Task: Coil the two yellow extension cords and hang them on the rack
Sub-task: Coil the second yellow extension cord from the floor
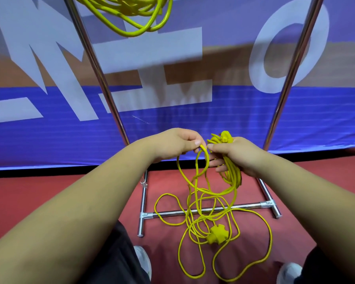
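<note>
- Bare forearms are reaching forward from the lower corners, above dark trousers and two pale shoes standing on the red floor.
- Slack loops of the loose yellow cord are lying on the floor between the shoes and crossing the rack's base crossbar. Its yellow socket block is resting among them, on the near side of the bar.
- Red floor is running wide to the left of the base foot, as far as the banner's lower edge.
- Right hand is gripping the gathered coils of this cord, fingers curled round the bundle, with a plug end sticking up above it.
- Left hand is pinching a single strand between thumb and fingers, just beside the right hand.
- Rack uprights are rising on either side of the hands, in front of a blue lettered banner.
- Hung yellow cord, coiled, is hanging at the top edge between the uprights.
</note>
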Tool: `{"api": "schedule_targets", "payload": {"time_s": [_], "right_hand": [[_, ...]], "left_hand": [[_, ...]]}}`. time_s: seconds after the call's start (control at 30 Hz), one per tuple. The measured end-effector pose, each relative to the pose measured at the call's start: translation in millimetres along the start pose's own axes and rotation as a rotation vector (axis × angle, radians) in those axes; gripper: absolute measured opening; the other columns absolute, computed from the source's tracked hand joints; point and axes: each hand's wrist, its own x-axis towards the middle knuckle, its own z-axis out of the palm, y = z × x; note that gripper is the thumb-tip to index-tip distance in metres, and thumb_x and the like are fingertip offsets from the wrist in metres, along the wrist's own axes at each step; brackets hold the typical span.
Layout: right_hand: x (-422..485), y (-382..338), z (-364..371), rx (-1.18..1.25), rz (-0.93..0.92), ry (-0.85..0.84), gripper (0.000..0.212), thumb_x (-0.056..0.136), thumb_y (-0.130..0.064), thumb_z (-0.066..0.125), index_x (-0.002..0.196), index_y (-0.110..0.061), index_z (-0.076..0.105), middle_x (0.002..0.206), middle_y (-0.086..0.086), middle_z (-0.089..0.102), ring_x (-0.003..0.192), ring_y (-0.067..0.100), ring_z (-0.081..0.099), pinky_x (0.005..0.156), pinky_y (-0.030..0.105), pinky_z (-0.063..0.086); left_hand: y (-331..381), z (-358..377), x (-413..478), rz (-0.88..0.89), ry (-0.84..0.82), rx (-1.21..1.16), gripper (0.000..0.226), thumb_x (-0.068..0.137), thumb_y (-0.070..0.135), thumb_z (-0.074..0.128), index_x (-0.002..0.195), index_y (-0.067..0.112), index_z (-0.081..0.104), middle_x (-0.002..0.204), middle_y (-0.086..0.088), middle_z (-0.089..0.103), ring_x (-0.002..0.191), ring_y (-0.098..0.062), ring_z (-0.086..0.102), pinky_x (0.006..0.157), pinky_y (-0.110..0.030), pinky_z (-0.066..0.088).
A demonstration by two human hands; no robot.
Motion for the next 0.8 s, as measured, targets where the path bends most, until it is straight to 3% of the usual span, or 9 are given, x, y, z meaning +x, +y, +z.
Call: {"api": "schedule_targets", "payload": {"time_s": [0.13,0.27,0.37,0.5,0.67,0.8], "right_hand": [[-1,-4,4,0.159,0.012,-0.025,0.03,0.102,-0.031,0.068,0.119,-0.006,0.075,0.113,0.02,0.079,0.101,0.035,0.079,0.079,0.042,0.066],[-1,-6,5,0.241,0.034,-0.025,0.026,0.103,-0.029,0.067,0.119,-0.008,0.072,0.108,0.019,0.079,0.097,0.035,0.079,0.071,0.04,0.065],[4,-4,2,0.214,0.035,-0.01,0.028,0.103,-0.025,0.067,0.124,-0.008,0.07,0.116,0.018,0.079,0.107,0.035,0.077,0.092,0.05,0.063],[6,-4,-4,0.178,0.024,-0.007,0.033,0.095,-0.022,0.074,0.126,-0.009,0.072,0.127,0.01,0.077,0.115,0.032,0.075,0.107,0.054,0.055],[8,-10,-11,0.18,-0.023,-0.061,0.044,0.074,-0.031,0.084,0.116,-0.019,0.08,0.134,0.013,0.073,0.122,0.035,0.071,0.111,0.057,0.051],[11,-8,-10,0.112,-0.019,-0.079,0.055,0.072,-0.039,0.088,0.123,-0.02,0.078,0.137,0.025,0.067,0.124,0.042,0.068,0.111,0.061,0.047]], "left_hand": [[0,11,7,0.032,0.096,-0.062,0.014,0.104,0.019,0.062,0.109,0.013,0.074,0.086,0.012,0.068,0.076,0.004,0.058,0.074,-0.013,0.043],[-6,12,17,-0.008,0.2,-0.1,0.011,0.097,0.02,0.072,0.104,0.012,0.07,0.079,0.004,0.064,0.073,-0.009,0.056,0.074,-0.029,0.05],[-9,8,20,-0.079,0.249,-0.007,0.012,0.102,0.023,0.062,0.1,0.016,0.072,0.078,0.001,0.062,0.07,-0.013,0.055,0.067,-0.031,0.057],[-24,-3,23,-0.271,0.385,0.193,0.019,0.102,0.025,0.056,0.095,0.016,0.07,0.075,-0.007,0.06,0.064,-0.025,0.056,0.075,-0.047,0.064],[-33,-10,27,-0.394,0.444,0.256,0.018,0.103,0.025,0.053,0.097,0.015,0.068,0.085,-0.007,0.063,0.071,-0.027,0.057,0.072,-0.037,0.055],[-31,-2,27,-0.237,0.291,-0.008,0.016,0.102,0.025,0.062,0.097,0.018,0.075,0.082,0.001,0.063,0.071,-0.016,0.051,0.068,-0.029,0.049]]}}
